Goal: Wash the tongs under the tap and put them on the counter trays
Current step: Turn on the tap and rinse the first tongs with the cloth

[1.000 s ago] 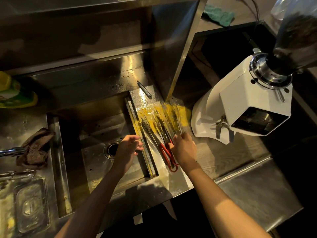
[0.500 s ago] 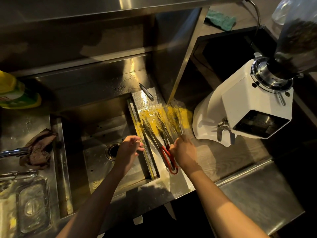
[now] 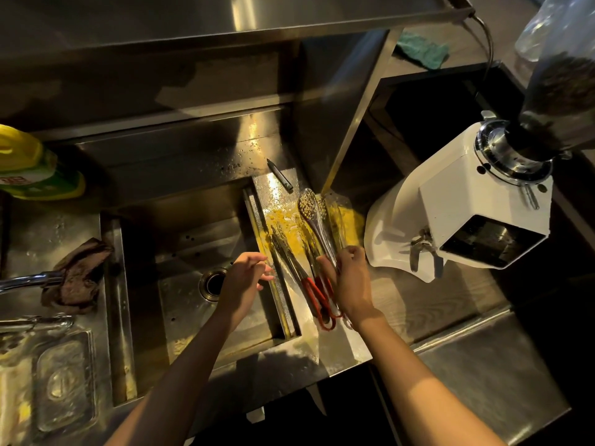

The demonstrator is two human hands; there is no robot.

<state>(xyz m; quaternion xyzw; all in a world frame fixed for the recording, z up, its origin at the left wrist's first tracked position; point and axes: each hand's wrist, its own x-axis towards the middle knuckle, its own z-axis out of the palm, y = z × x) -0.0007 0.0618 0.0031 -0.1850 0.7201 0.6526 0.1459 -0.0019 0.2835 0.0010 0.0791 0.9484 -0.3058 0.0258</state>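
Several metal tongs with red handles lie on the wet steel counter right of the sink, over a yellow smear. My right hand grips one pair of steel tongs by its handle, the perforated spoon-shaped tips raised and pointing away from me. My left hand hovers over the sink's right edge, fingers spread, holding nothing. The tap reaches in from the far left; no water is visible.
The sink basin with its drain lies in the middle. A brown rag and a yellow-green bottle sit left. A white coffee grinder stands right. A dark pen-like object lies at the counter's back.
My right hand has lifted one pair of tongs out of the pile, its tips now raised and in plain sight. My left hand stays by the sink edge.
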